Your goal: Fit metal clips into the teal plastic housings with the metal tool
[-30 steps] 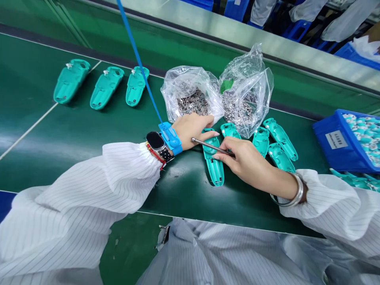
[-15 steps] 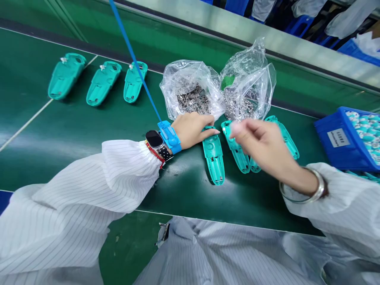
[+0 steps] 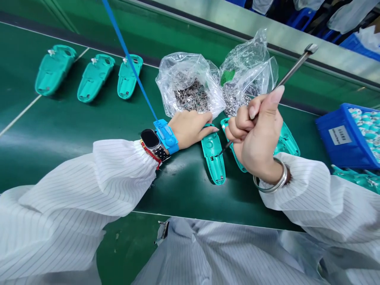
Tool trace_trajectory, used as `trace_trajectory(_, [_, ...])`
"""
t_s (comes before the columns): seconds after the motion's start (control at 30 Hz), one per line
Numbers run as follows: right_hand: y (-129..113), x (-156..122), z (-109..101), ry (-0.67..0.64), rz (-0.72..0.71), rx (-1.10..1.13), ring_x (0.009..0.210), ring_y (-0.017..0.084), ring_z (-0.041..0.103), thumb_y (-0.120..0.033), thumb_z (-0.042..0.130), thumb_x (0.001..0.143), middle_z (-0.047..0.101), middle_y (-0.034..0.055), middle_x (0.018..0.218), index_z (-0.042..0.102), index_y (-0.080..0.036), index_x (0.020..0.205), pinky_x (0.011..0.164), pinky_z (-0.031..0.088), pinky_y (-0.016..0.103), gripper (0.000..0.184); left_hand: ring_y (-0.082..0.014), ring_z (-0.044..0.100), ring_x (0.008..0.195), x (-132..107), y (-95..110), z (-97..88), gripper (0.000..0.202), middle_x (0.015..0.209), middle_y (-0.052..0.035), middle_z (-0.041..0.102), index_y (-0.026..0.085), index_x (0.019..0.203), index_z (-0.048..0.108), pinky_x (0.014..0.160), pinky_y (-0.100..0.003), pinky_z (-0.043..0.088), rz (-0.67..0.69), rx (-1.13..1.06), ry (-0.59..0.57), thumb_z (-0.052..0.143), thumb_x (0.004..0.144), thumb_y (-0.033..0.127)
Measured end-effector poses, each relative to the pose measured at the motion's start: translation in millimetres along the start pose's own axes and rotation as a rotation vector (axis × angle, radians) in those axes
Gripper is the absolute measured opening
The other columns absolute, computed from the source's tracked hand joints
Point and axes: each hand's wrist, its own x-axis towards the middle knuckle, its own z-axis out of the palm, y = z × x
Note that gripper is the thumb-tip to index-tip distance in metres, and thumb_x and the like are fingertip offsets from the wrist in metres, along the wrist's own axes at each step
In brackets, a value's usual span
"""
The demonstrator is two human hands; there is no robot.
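Teal housing (image 3: 213, 162) between resting left hand (image 3: 190, 127) and right hand (image 3: 257, 134) pinching a screwdriver (image 3: 292, 67)

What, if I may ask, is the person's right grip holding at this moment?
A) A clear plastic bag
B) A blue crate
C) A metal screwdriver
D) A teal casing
C: the right grip closes around a metal screwdriver, its tip pointing down toward a teal casing.
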Motion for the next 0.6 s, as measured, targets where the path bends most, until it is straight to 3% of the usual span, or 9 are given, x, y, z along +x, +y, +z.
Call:
trace_trajectory(0.27, [-0.2, -3.3, -2.8, -0.059, -0.054, -0.238, 0.041, 0.006, 0.01, -0.071, 0.012, 0.083, 0.01, -0.0043, 0.051, 0.017, -0.018, 0.069, 0.043, 0.015, 0.023, 0.055, -0.0218, 0.058, 0.078, -0.2, 0.2, -0.7, 0.048, 0.081, -0.0066, 0.061, 0.019, 0.104, 0.057, 0.063, -0.026, 0.032, -0.005, -0.02, -0.017, 0.031, 0.088, 0.055])
trace_trajectory(0.47, [0.3, -7.2, -1.7, -0.088, -0.074, -0.076, 0.04, 0.007, 0.012, -0.058, 0.022, 0.09, 0.01, -0.0038, 0.051, 0.015, -0.018, 0.068, 0.043, 0.017, 0.023, 0.046, -0.0211, 0.058, 0.079, 0.3, -0.2, 0.5, 0.046, 0.082, -0.0059, 0.061, 0.02, 0.105, 0.057, 0.064, -0.026, 0.033, -0.002, -0.022, -0.016, 0.031, 0.089, 0.054])
trace_trajectory(0.6, [4.8, -9.5, -0.1, -0.106, -0.094, -0.063, 0.04, 0.006, 0.01, -0.059, 0.021, 0.089, 0.008, -0.0045, 0.051, 0.013, -0.018, 0.068, 0.042, 0.017, 0.023, 0.047, -0.0192, 0.057, 0.079, 0.2, 0.2, 0.8, 0.046, 0.081, -0.0051, 0.06, 0.02, 0.105, 0.057, 0.062, -0.025, 0.031, -0.005, -0.019, -0.016, 0.031, 0.089, 0.054])
